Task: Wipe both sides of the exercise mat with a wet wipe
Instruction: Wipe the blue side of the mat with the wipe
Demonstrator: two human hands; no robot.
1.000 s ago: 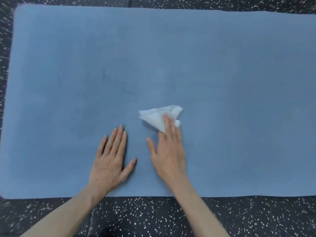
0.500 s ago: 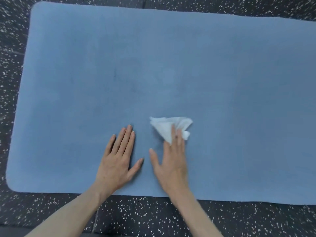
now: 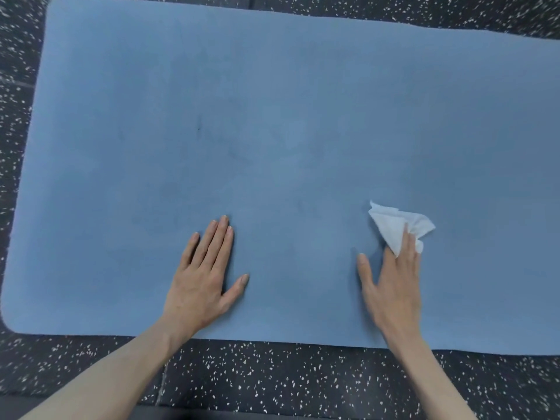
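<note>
A blue exercise mat (image 3: 288, 122) lies flat on the floor and fills most of the view; its right end runs out of frame. My left hand (image 3: 204, 277) rests flat on the mat near its front edge, fingers straight and together. My right hand (image 3: 394, 283) lies flat further right, its straight fingers pressing a crumpled white wet wipe (image 3: 397, 224) onto the mat. Most of the wipe sticks out beyond my fingertips.
The mat lies on a black rubber floor with white speckles (image 3: 288, 380), which shows along the front, the left side and the back edge. A seam in the floor tiles (image 3: 162, 386) runs toward me between my forearms.
My right hand has slid the wipe to the right across the mat, away from my left hand. The left hand stays flat in the same spot on the mat.
</note>
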